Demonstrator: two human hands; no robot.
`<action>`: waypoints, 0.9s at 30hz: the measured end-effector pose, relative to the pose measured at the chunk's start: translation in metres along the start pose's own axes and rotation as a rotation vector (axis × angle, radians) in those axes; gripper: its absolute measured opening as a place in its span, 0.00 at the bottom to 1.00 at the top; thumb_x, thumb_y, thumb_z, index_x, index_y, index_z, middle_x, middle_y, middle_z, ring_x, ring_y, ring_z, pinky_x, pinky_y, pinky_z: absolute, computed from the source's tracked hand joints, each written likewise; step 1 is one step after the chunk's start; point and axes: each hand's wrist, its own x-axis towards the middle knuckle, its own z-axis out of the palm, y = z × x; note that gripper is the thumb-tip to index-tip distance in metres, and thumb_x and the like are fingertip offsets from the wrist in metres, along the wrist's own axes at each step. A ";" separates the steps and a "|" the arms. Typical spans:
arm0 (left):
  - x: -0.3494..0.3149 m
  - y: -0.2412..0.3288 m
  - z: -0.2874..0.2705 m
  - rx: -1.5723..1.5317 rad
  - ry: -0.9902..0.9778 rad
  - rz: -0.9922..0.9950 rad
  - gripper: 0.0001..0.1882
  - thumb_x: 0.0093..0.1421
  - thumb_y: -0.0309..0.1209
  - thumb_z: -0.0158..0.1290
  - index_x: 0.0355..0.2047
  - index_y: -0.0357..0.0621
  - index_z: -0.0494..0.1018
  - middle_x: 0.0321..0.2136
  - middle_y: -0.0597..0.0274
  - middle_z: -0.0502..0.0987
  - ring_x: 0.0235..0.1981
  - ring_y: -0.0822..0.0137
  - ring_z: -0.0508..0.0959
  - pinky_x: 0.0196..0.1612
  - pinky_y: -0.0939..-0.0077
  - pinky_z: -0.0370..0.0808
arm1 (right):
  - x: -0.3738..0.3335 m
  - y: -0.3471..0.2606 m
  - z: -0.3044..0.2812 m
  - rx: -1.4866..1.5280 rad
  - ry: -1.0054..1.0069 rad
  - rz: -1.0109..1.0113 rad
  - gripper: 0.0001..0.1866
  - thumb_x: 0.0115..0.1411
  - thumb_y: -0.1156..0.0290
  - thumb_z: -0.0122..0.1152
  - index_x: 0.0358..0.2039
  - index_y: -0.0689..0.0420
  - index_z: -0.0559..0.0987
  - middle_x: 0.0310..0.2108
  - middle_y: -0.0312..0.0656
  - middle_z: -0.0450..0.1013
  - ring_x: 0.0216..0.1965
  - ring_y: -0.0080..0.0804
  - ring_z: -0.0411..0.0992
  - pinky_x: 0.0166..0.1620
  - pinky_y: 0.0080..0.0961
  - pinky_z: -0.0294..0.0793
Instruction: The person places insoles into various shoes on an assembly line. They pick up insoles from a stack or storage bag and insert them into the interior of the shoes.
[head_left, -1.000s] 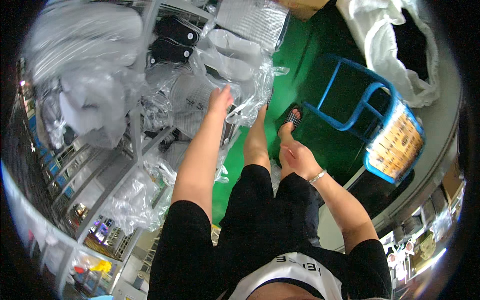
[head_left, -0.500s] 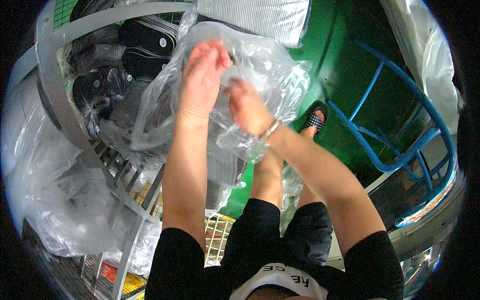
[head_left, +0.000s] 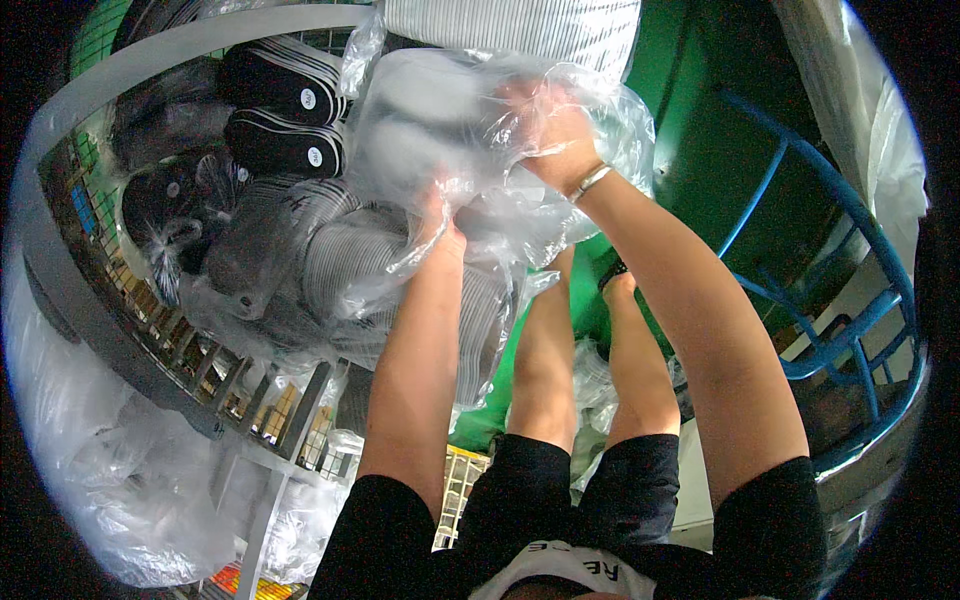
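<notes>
**A:** Clear plastic bag [head_left: 480, 130] — that is what both hands are on. It hangs in front of the person's chest, just above the grey wire rack [head_left: 110, 330], and it looks crumpled, with something pale and soft inside.

**B:** Start close. What lies nearest?

**A:** The person's own black shorts and bare legs, below the bag. Then the two forearms rise toward it. The left hand [head_left: 440, 215] is under the bag's lower fold, fingers curled into the film, so it seems to carry the weight from beneath.

**B:** And the other?

**A:** The right hand [head_left: 545, 130], with a thin bracelet [head_left: 590, 180] at the wrist, is pressed into the bag's upper right side. Its fingers are closed on a pinch of plastic — likely to keep the loose film bunched while the lower hand props it.

**B:** Beyond the bag?

**A:** Left of it, on the rack, lie dark shoe soles [head_left: 285, 110] with pale edge stripes, wrapped in more clear film and stacked flat, probably so that they stay in pairs. Above the bag sits a ribbed grey bundle [head_left: 510, 25]. Right of the bag, further off, a blue metal frame [head_left: 800, 290] stands on the green floor [head_left: 700, 130], and at the far right edge hangs a white sack [head_left: 890, 150].
</notes>
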 end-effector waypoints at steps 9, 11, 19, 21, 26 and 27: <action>0.013 -0.013 0.000 -0.002 -0.013 -0.113 0.28 0.42 0.57 0.52 0.40 0.55 0.66 0.37 0.71 0.68 0.36 0.69 0.67 0.33 0.75 0.60 | -0.033 0.007 0.026 0.171 -0.016 -0.058 0.16 0.44 0.65 0.51 0.34 0.55 0.70 0.32 0.51 0.67 0.39 0.42 0.66 0.43 0.36 0.63; 0.013 -0.014 0.005 -0.065 -0.009 -0.074 0.29 0.42 0.56 0.53 0.41 0.54 0.65 0.38 0.70 0.68 0.37 0.67 0.67 0.34 0.73 0.62 | -0.052 0.015 0.048 0.238 -0.308 -0.041 0.19 0.45 0.63 0.52 0.39 0.56 0.69 0.32 0.53 0.68 0.42 0.41 0.65 0.46 0.35 0.62; -0.004 -0.006 0.009 -0.120 -0.152 0.091 0.35 0.42 0.50 0.56 0.48 0.51 0.58 0.42 0.64 0.67 0.38 0.64 0.68 0.35 0.68 0.67 | -0.014 0.006 0.031 1.112 0.030 0.829 0.40 0.45 0.48 0.56 0.51 0.61 0.56 0.45 0.55 0.63 0.46 0.46 0.62 0.48 0.32 0.60; -0.004 -0.004 0.010 -0.115 -0.136 0.109 0.33 0.48 0.46 0.52 0.50 0.49 0.55 0.44 0.60 0.65 0.44 0.62 0.65 0.43 0.67 0.65 | -0.001 0.009 0.033 1.091 -0.080 0.909 0.41 0.43 0.51 0.60 0.53 0.58 0.56 0.45 0.51 0.64 0.46 0.39 0.62 0.46 0.30 0.61; -0.009 -0.001 0.018 -0.153 -0.013 -0.045 0.22 0.51 0.43 0.50 0.44 0.49 0.63 0.39 0.64 0.70 0.40 0.64 0.70 0.38 0.66 0.70 | -0.004 0.001 0.033 0.913 -0.116 0.887 0.40 0.41 0.56 0.63 0.52 0.58 0.58 0.45 0.52 0.64 0.44 0.40 0.63 0.46 0.30 0.61; -0.006 -0.003 0.017 -0.156 0.020 -0.052 0.20 0.51 0.43 0.49 0.43 0.49 0.64 0.38 0.64 0.70 0.39 0.64 0.70 0.38 0.66 0.70 | -0.010 -0.010 0.028 0.872 -0.098 0.888 0.40 0.41 0.56 0.63 0.52 0.58 0.57 0.45 0.52 0.63 0.45 0.40 0.63 0.46 0.29 0.62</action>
